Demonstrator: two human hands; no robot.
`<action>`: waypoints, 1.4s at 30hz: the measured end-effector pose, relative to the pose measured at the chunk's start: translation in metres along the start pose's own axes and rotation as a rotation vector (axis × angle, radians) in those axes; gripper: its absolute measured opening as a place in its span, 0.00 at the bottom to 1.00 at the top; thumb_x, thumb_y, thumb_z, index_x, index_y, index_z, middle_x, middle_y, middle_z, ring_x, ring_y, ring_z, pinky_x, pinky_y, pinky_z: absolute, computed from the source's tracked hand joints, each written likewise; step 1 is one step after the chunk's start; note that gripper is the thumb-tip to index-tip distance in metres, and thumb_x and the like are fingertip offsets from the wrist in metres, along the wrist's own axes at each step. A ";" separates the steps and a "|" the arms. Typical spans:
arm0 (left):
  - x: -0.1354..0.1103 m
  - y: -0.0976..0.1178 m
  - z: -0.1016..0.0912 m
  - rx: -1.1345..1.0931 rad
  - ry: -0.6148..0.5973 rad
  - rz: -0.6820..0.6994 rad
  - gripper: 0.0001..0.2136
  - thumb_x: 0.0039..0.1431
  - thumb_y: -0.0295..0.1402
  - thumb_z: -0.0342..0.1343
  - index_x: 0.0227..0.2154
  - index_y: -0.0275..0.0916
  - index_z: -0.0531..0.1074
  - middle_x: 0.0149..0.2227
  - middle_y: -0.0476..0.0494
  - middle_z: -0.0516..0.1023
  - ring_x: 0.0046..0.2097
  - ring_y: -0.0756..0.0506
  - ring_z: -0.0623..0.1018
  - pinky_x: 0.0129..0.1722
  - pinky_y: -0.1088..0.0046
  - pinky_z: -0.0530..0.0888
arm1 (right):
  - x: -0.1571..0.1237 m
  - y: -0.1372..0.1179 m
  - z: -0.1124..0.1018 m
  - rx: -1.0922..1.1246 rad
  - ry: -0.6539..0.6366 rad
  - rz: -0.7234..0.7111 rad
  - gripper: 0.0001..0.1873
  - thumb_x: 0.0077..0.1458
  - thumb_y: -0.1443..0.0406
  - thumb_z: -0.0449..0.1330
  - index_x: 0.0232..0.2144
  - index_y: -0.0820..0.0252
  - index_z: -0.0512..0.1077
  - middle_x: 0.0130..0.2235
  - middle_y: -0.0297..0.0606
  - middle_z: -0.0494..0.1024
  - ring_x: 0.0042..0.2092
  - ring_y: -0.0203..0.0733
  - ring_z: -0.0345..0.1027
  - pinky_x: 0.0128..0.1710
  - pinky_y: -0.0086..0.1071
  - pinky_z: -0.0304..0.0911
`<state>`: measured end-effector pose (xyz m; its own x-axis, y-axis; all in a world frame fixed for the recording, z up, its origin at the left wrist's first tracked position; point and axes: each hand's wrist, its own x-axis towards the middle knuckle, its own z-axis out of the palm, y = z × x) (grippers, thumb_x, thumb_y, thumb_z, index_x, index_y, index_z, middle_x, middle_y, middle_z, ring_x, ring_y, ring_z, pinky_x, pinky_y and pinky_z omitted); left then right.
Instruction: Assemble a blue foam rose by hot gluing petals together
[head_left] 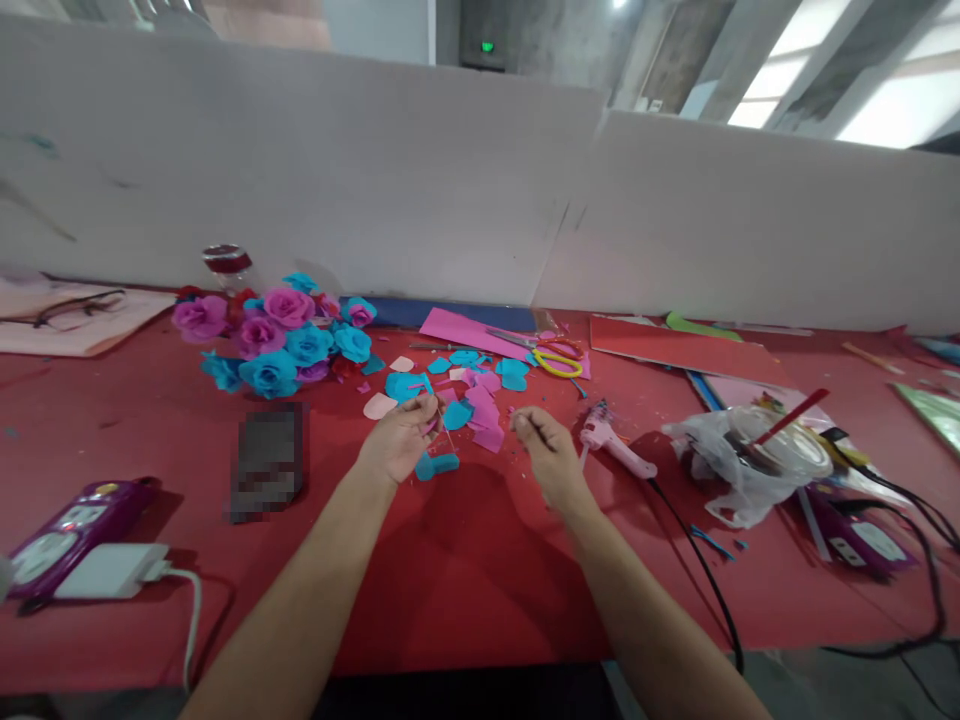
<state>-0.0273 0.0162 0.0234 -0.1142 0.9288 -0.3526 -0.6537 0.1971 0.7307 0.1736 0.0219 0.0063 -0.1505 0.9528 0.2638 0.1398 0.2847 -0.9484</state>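
My left hand (397, 438) is closed in a pinch over the paper pieces. A thin pale stick (451, 438) comes out from its fingers, with a bit of pink paper by the fingertips. Apart from it, my right hand (547, 455) has its thumb and fingers pressed together; whatever is between them is too small to make out. Cut petals of blue paper (513, 374) and pink paper (487, 412) lie scattered around and behind both hands. Just right of my right hand rests a pink glue gun (616, 448). Scissors (556, 362) with yellow and red handles lie behind.
Paper flowers (289, 340) stand back left near a lidded jar (227, 262). A blurred dark object (268, 460), a purple power strip (82, 530) and white charger (112, 572) are left. A bagged cup (780, 450) and black cable (709, 580) lie right. A white partition (337, 180) closes the back.
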 end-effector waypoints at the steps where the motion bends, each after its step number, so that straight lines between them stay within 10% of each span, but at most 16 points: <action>1: 0.001 0.003 -0.001 0.003 0.026 0.001 0.05 0.46 0.22 0.61 0.20 0.36 0.73 0.29 0.46 0.77 0.32 0.51 0.75 0.32 0.76 0.70 | 0.003 0.001 -0.005 0.012 0.108 0.014 0.11 0.56 0.57 0.53 0.27 0.58 0.66 0.25 0.30 0.62 0.28 0.36 0.54 0.29 0.29 0.52; 6: 0.004 0.005 -0.004 0.060 0.066 0.024 0.03 0.43 0.22 0.63 0.21 0.32 0.74 0.30 0.43 0.77 0.32 0.52 0.74 0.32 0.77 0.68 | 0.018 -0.006 -0.029 -0.085 0.573 -0.007 0.14 0.53 0.54 0.55 0.31 0.59 0.69 0.27 0.32 0.67 0.30 0.36 0.57 0.31 0.30 0.55; 8: 0.006 0.001 -0.005 0.100 0.035 0.049 0.04 0.41 0.22 0.64 0.19 0.32 0.74 0.30 0.42 0.77 0.33 0.51 0.74 0.33 0.78 0.68 | 0.020 -0.016 -0.024 -0.123 0.472 -0.025 0.13 0.51 0.56 0.58 0.33 0.60 0.71 0.31 0.34 0.71 0.30 0.35 0.60 0.31 0.30 0.57; 12: 0.005 -0.009 -0.007 0.196 -0.114 -0.035 0.06 0.39 0.27 0.67 0.22 0.35 0.76 0.27 0.46 0.76 0.30 0.49 0.74 0.31 0.72 0.70 | 0.016 -0.027 0.018 -0.065 -0.262 0.141 0.17 0.51 0.57 0.59 0.43 0.57 0.71 0.36 0.36 0.75 0.23 0.31 0.60 0.24 0.29 0.56; 14: 0.004 -0.011 -0.007 0.212 -0.172 -0.061 0.06 0.39 0.28 0.67 0.21 0.35 0.76 0.24 0.48 0.74 0.27 0.50 0.73 0.30 0.71 0.70 | 0.013 -0.025 0.038 -0.086 -0.385 0.082 0.14 0.52 0.59 0.58 0.41 0.57 0.71 0.29 0.32 0.73 0.23 0.32 0.59 0.24 0.28 0.55; 19: 0.007 -0.004 -0.007 0.153 -0.117 -0.025 0.04 0.40 0.24 0.65 0.18 0.33 0.75 0.23 0.45 0.75 0.27 0.51 0.72 0.32 0.72 0.69 | 0.000 -0.026 0.033 -0.274 -0.340 -0.041 0.09 0.54 0.64 0.54 0.24 0.59 0.70 0.23 0.30 0.68 0.26 0.34 0.57 0.28 0.29 0.52; 27: -0.001 -0.008 -0.003 0.230 -0.174 -0.079 0.08 0.37 0.26 0.68 0.19 0.34 0.73 0.31 0.41 0.78 0.32 0.48 0.74 0.31 0.74 0.70 | -0.024 -0.039 0.007 -0.097 -0.098 0.130 0.08 0.53 0.60 0.56 0.29 0.59 0.68 0.23 0.28 0.63 0.23 0.32 0.55 0.25 0.28 0.53; 32: -0.009 -0.013 0.002 0.260 -0.355 -0.105 0.07 0.38 0.26 0.67 0.16 0.34 0.73 0.24 0.45 0.74 0.27 0.50 0.73 0.26 0.76 0.69 | -0.020 -0.032 0.039 0.144 -0.453 0.248 0.19 0.52 0.52 0.58 0.41 0.57 0.66 0.29 0.30 0.68 0.21 0.29 0.57 0.21 0.26 0.52; 42: 0.004 -0.007 -0.005 -0.127 -0.245 -0.276 0.05 0.53 0.21 0.56 0.24 0.34 0.72 0.29 0.41 0.77 0.34 0.46 0.78 0.39 0.65 0.75 | -0.052 -0.041 0.008 -0.211 -0.228 -0.036 0.23 0.59 0.50 0.49 0.19 0.57 0.59 0.21 0.30 0.57 0.24 0.35 0.49 0.26 0.31 0.47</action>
<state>-0.0266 0.0166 0.0139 0.2513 0.8966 -0.3648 -0.7238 0.4243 0.5442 0.1674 -0.0397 0.0298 -0.3711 0.9001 0.2281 0.3264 0.3565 -0.8754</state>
